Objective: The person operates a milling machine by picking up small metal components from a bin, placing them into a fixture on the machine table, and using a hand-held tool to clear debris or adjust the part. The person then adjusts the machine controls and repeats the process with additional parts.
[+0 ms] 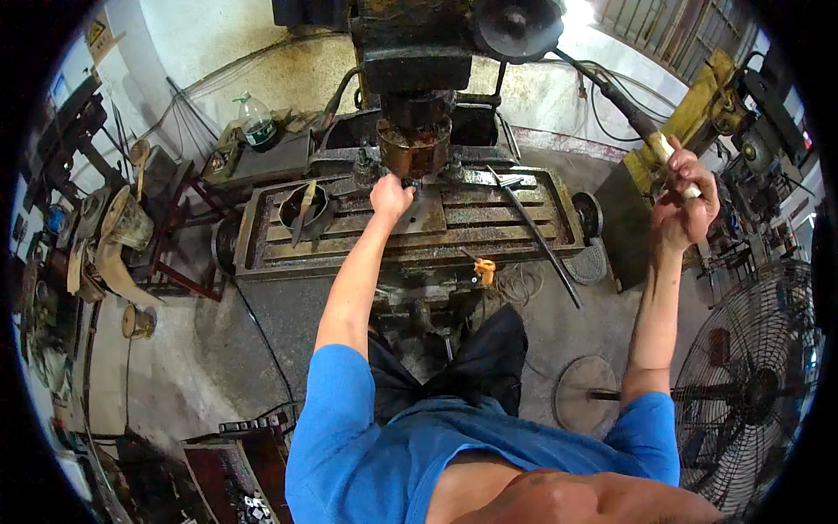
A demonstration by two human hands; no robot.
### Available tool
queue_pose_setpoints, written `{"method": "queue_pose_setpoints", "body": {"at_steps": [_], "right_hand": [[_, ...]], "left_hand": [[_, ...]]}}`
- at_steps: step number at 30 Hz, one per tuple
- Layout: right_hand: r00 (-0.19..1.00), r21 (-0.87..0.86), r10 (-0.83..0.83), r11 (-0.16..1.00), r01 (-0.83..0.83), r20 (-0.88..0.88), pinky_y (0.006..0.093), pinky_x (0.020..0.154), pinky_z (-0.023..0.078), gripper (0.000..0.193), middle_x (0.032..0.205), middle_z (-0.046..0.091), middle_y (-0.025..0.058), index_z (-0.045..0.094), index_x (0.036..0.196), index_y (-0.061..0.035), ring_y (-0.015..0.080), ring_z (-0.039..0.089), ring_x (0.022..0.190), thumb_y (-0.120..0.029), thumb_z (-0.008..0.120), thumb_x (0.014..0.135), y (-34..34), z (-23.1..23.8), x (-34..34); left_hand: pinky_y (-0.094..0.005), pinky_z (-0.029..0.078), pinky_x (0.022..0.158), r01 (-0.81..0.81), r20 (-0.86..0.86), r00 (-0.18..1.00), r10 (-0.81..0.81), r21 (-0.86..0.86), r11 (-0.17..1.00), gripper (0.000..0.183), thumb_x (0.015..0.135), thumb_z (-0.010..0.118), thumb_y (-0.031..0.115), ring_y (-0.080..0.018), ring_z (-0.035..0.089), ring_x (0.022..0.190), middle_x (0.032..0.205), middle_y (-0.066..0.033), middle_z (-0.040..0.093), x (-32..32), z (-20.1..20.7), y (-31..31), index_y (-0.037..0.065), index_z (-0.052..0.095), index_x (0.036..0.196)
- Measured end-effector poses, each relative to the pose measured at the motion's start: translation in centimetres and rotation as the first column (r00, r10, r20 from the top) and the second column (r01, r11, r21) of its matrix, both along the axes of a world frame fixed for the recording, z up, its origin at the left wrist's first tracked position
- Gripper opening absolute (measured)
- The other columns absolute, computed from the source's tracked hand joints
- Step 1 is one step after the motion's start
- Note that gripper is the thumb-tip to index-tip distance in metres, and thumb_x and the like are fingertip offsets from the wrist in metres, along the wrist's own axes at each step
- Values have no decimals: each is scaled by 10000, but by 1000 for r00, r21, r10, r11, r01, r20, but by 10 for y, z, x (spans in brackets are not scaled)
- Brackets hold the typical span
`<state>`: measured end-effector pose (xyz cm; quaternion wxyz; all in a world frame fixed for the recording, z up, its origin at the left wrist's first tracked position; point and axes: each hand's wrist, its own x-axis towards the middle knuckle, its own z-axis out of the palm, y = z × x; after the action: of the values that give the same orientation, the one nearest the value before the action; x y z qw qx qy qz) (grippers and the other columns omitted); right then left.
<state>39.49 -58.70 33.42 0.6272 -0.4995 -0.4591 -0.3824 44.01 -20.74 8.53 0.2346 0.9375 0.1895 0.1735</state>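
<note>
Steel plate (425,212), a flat grey piece, lies on the slotted table (532,234) of a vertical milling machine, right under the rusty spindle head (414,147). The left hand (390,196) reaches forward and rests on the plate's left end, fingers curled down against it; whether they pinch the edge or merely press on it cannot be told from the head view. I judge the plate to be heavy for its size, rigid, and probably greasy and sharp along its cut edges (the whole table looks oily and rusted), so the safest hold would be across the flat faces near an end, clear of the spindle.

The right hand (685,203) is raised well off to the right, fingers closed around the pale grip of a long dark lever (624,105) that runs back up toward the machine head.

On the table, a dark round bowl (305,210) with a tool in it sits to the left of the plate, and a long dark bar (539,240) lies slanting to the right, its end hanging past the front edge. Room over the plate is tight: the spindle sits close above, so open room lies mainly toward the person. An orange fitting (484,271) hangs at the front edge. A large floor fan (755,393) stands near the right elbow, and a cluttered bench (105,236) is on the left.
</note>
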Motion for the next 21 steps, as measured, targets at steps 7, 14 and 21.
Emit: {"method": "queue_pose_setpoints", "body": {"at_steps": [7,14,21], "right_hand": [[1000,-24,24,999,-24,-9,585,946,302,268,685,472,109,509,732,59,251,506,787,-181,489,615,1,20,7],[1000,-26,13,1000,-13,-1,575,939,314,234,693,481,116,501,728,53,237,503,760,-155,484,624,2,24,6],[997,35,-33,999,31,64,566,929,325,309,674,471,82,492,678,42,238,509,741,-258,559,710,5,-24,4]], "left_hand": [[-419,475,659,-19,76,997,21,-19,1000,406,622,743,333,-349,590,769,770,-200,603,-1,-5,0,-27,578,713],[-410,488,645,-37,88,996,34,28,999,342,626,733,296,-330,609,742,732,-189,617,-4,4,-8,-22,615,671],[-416,491,632,-46,10,999,46,-14,999,339,610,737,294,-340,608,724,727,-190,618,-4,9,-7,-20,616,653]]}}
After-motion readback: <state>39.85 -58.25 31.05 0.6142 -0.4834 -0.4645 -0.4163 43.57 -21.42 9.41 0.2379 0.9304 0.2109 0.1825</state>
